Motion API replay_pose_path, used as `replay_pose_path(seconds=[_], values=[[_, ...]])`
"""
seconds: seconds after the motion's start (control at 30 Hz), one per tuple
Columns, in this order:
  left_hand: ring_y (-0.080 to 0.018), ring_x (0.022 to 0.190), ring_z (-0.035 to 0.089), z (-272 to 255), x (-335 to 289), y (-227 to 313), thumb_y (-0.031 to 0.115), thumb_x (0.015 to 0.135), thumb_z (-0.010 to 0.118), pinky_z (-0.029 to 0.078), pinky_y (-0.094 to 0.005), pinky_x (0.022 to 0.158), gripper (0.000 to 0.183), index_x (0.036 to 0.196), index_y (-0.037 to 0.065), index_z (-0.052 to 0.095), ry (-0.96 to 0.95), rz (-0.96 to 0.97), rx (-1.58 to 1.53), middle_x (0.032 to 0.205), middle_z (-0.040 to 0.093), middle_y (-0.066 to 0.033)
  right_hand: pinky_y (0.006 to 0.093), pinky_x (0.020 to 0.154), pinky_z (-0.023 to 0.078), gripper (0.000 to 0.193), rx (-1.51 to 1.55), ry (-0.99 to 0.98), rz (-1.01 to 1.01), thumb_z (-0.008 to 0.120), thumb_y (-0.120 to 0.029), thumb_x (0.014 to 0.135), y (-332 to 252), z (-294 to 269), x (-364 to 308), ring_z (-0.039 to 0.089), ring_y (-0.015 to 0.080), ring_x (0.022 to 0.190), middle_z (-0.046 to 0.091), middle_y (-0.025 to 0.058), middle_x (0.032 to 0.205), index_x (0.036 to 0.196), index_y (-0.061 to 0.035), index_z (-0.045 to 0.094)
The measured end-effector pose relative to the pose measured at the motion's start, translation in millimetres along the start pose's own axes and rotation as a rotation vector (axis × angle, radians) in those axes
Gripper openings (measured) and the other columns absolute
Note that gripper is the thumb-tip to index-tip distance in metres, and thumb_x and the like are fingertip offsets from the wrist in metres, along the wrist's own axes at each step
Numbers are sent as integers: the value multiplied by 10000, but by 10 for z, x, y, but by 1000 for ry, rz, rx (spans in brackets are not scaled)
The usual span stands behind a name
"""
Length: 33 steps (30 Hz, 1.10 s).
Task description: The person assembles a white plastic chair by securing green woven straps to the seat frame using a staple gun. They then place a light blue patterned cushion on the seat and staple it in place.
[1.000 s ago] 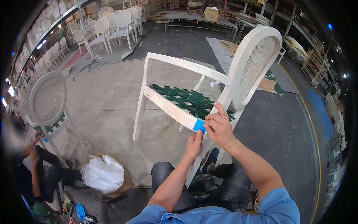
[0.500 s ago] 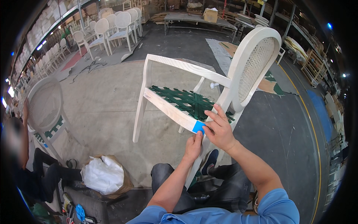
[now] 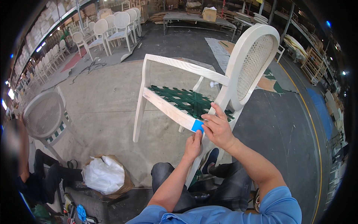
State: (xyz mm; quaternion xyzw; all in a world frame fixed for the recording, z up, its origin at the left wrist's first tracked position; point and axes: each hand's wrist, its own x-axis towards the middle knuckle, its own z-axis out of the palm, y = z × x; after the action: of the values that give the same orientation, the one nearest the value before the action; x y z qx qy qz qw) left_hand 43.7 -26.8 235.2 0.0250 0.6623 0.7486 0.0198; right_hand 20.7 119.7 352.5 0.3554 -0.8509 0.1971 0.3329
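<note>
A pale wooden armchair (image 3: 185,63) with an oval cane back stands before me, turned sideways. Green webbing (image 3: 185,101) is woven across its seat frame. Where the side seat rail meets the back leg lies a small blue patch (image 3: 197,126), perhaps tape. My right hand (image 3: 218,129) pinches at the patch's right edge with thumb and forefinger, its other fingers bent above. Below it, my left hand (image 3: 192,146) is closed round the chair by the rail's underside, thumb up against the patch. Its other fingers are mostly hidden.
At the left, another person (image 3: 41,175) sits by a similar chair (image 3: 44,114). A brown sack with white stuffing (image 3: 103,174) stands near my left knee, beside a grey seat with tools (image 3: 84,209). Finished-looking chairs (image 3: 121,26) and a long table (image 3: 199,18) are farther back.
The other person's chair at the left has tilted and shifted lower. My hands stay at the blue patch, with hardly any movement.
</note>
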Motion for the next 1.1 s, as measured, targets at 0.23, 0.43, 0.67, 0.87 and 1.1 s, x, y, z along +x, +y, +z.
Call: replay_pose_path(seconds=[0.23,0.43,0.67,0.87,1.1], values=[[-147,720,496,14,16,9,513,1137,462,419,-368,663,606,853,3,626,2,-13,25,734,565,-33,509,1167,443,149,46,-1,47,827,-59,799,12,-7,-22,459,427,1477,710,113,1267,921,-24,748],[-135,724,494,-8,23,-31,518,1134,467,420,-365,665,610,867,-2,644,7,-12,-25,733,558,-18,503,1192,434,176,86,29,23,825,-63,799,-4,-12,-26,452,426,1484,687,137,1324,947,-8,747],[-132,750,494,15,-2,-15,511,1136,467,419,-353,680,580,896,12,641,-9,-21,-20,768,561,-6,493,1066,467,100,32,4,-50,781,-66,833,60,-24,-44,468,402,1473,720,98,1254,921,-28,755],[-115,734,465,8,-14,-14,501,1144,455,401,-329,663,565,886,27,624,-29,-44,-92,765,532,15,502,1151,453,144,60,-30,-46,780,-35,839,37,-47,-40,481,442,1449,725,110,1241,976,6,763],[-123,731,467,9,-29,-20,505,1144,451,401,-339,661,579,889,15,625,-14,-27,-72,768,538,12,514,1156,444,137,53,-46,-49,784,-52,841,24,-70,-43,468,438,1459,716,100,1252,967,-5,758]])
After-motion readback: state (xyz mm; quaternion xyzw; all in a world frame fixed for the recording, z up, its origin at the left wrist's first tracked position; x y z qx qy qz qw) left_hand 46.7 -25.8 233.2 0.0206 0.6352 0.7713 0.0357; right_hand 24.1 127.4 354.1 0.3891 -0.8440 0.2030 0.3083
